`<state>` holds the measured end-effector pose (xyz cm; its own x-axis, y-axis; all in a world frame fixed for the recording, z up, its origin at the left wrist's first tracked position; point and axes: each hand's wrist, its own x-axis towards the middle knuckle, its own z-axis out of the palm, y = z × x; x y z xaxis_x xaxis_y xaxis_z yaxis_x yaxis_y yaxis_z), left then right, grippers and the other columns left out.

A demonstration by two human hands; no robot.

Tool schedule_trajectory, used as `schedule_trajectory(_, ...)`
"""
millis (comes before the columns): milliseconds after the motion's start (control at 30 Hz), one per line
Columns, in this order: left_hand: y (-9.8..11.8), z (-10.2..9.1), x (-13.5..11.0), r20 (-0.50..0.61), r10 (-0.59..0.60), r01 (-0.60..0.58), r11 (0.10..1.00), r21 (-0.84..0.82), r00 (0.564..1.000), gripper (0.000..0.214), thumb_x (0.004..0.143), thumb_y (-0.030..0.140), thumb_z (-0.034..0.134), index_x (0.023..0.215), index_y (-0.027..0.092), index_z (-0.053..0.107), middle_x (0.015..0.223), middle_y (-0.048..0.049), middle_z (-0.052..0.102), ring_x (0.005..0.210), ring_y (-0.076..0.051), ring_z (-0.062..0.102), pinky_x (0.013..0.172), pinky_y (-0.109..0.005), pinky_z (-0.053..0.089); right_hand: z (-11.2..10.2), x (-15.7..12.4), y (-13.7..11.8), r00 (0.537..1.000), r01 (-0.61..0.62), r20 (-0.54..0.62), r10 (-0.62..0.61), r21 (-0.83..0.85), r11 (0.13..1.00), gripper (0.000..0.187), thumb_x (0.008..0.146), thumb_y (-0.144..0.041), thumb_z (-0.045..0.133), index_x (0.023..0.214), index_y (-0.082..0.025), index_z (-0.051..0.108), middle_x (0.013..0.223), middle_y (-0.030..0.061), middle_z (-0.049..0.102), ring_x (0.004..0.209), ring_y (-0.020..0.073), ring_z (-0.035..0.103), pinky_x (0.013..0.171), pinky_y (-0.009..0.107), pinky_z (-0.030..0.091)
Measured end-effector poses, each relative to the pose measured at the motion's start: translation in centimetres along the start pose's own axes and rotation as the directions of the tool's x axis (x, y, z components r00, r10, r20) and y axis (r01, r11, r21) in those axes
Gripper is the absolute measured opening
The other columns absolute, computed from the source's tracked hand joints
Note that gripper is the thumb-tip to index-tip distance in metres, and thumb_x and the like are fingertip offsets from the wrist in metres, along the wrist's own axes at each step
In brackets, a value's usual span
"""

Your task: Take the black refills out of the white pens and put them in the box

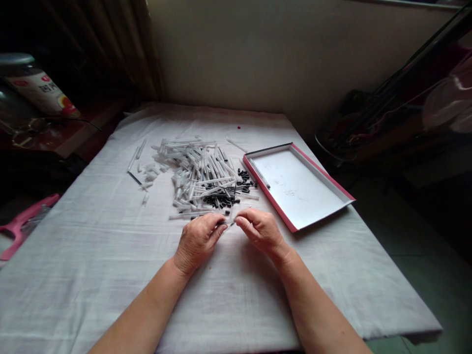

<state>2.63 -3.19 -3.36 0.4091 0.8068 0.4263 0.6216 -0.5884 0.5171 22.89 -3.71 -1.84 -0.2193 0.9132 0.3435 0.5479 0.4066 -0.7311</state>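
Observation:
My left hand point(199, 239) and my right hand point(260, 228) rest on the white cloth near the middle of the table, fingertips pinched toward each other. Between them sits a thin clear plastic tube point(229, 224) with a dark end, gripped from both sides. Just beyond my fingers lies a heap of clear tubes point(199, 169) mixed with small black caps point(221, 199). A shallow red-edged tray point(298, 183) lies to the right of the heap, with one finished tube point(262, 181) near its left rim.
The white cloth point(110, 255) covers the whole table. A few stray tubes point(138, 157) lie left of the heap. A jar point(37, 86) stands on a dark shelf at far left, a pink object point(22, 221) below it. Dark clutter fills the right side.

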Motion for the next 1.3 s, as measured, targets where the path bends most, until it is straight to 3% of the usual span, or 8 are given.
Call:
schedule_trajectory(133, 0.0, -0.1, 0.1, 0.005, -0.016, 0.016, 1.0, -0.012, 1.0, 0.015, 0.093, 0.031, 0.054, 0.099, 0.021, 0.065, 0.091, -0.0037, 0.074, 0.081, -0.018, 0.069, 0.074, -0.027, 0.052, -0.4, 0.0, -0.3, 0.999, -0.015, 0.042, 0.009, 0.138, 0.99, 0.015, 0.091, -0.028, 0.058, 0.101, -0.02, 0.066, 0.084, 0.005, 0.071, 0.065, 0.0139, 0.062, 0.058, 0.025, 0.048)
schedule_trajectory(300, 0.1, -0.2, 0.2, 0.02, -0.042, 0.043, 0.999, -0.029, 0.999, 0.016, 0.093, 0.032, 0.055, 0.099, 0.022, 0.066, 0.09, -0.0037, 0.074, 0.079, -0.017, 0.069, 0.073, -0.026, 0.052, -0.5, 0.2, -0.1, 0.999, -0.011, 0.039, 0.009, 0.046, 0.999, 0.019, 0.093, -0.03, 0.056, 0.082, -0.02, 0.067, 0.074, 0.0045, 0.069, 0.067, 0.0155, 0.062, 0.064, 0.027, 0.049)
schedule_trajectory(467, 0.3, -0.1, 0.2, 0.013, -0.036, 0.036, 0.999, -0.027, 0.999, 0.017, 0.093, 0.032, 0.054, 0.099, 0.022, 0.066, 0.089, -0.004, 0.074, 0.078, -0.017, 0.069, 0.074, -0.026, 0.052, -0.5, 0.0, 0.0, 0.999, -0.011, 0.04, 0.007, 0.106, 0.994, 0.015, 0.09, -0.03, 0.061, 0.099, -0.02, 0.068, 0.083, 0.0058, 0.072, 0.065, 0.0153, 0.063, 0.06, 0.026, 0.05)
schedule_trajectory(567, 0.1, -0.5, 0.3, 0.025, -0.064, 0.065, 0.996, -0.061, 0.998, 0.02, 0.092, 0.036, 0.054, 0.1, 0.022, 0.067, 0.093, -0.0045, 0.074, 0.081, -0.017, 0.069, 0.076, -0.026, 0.051, -0.8, 0.0, 0.0, 1.0, 0.012, -0.011, -0.01, 0.136, 0.991, 0.012, 0.089, -0.028, 0.061, 0.093, -0.02, 0.07, 0.084, 0.0066, 0.072, 0.071, 0.0169, 0.065, 0.064, 0.028, 0.052)
schedule_trajectory(667, -0.5, -1.5, 0.6, 0.052, -0.15, 0.155, 0.981, -0.113, 0.987, 0.026, 0.092, 0.042, 0.053, 0.1, 0.022, 0.067, 0.095, -0.0046, 0.075, 0.084, -0.019, 0.069, 0.076, -0.026, 0.05, -1.5, 0.1, 0.3, 0.991, -0.075, -0.087, 0.099, 0.238, 0.968, 0.014, 0.087, -0.031, 0.064, 0.093, -0.02, 0.07, 0.084, 0.0062, 0.072, 0.068, 0.0162, 0.065, 0.061, 0.028, 0.054)
schedule_trajectory(867, -1.4, -3.0, 1.2, 0.162, -0.33, 0.366, 0.868, -0.335, 0.93, 0.043, 0.091, 0.051, 0.045, 0.066, 0.018, 0.058, 0.053, 0.0033, 0.051, 0.051, -0.011, 0.048, 0.053, -0.021, 0.039, -2.6, 0.3, 0.8, 0.957, -0.204, -0.109, 0.268, 0.405, 0.891, 0.023, 0.082, -0.04, 0.068, 0.09, -0.019, 0.07, 0.072, 0.0028, 0.069, 0.058, 0.0137, 0.061, 0.055, 0.026, 0.053)
schedule_trajectory(1100, -1.4, -2.5, 1.3, 0.161, -0.407, 0.435, 0.794, -0.423, 0.899, 0.037, 0.086, 0.051, 0.054, 0.072, 0.018, 0.059, 0.059, 0.0029, 0.053, 0.055, -0.011, 0.048, 0.055, -0.021, 0.04, -2.4, 0.2, 1.0, 0.963, -0.224, -0.07, 0.262, 0.337, 0.914, 0.027, 0.087, -0.042, 0.062, 0.076, -0.017, 0.066, 0.064, 0.0018, 0.065, 0.054, 0.0119, 0.056, 0.051, 0.024, 0.048)
schedule_trajectory(1300, -1.1, -1.9, 1.2, 0.127, -0.443, 0.447, 0.758, -0.474, 0.887, 0.029, 0.083, 0.046, 0.06, 0.08, 0.018, 0.063, 0.065, 0.001, 0.058, 0.059, -0.012, 0.051, 0.057, -0.022, 0.043, -1.9, 0.5, 1.1, 0.929, -0.27, -0.151, 0.339, 0.349, 0.897, 0.029, 0.085, -0.046, 0.063, 0.075, -0.018, 0.065, 0.062, 0.0012, 0.065, 0.051, 0.0119, 0.056, 0.049, 0.024, 0.049)
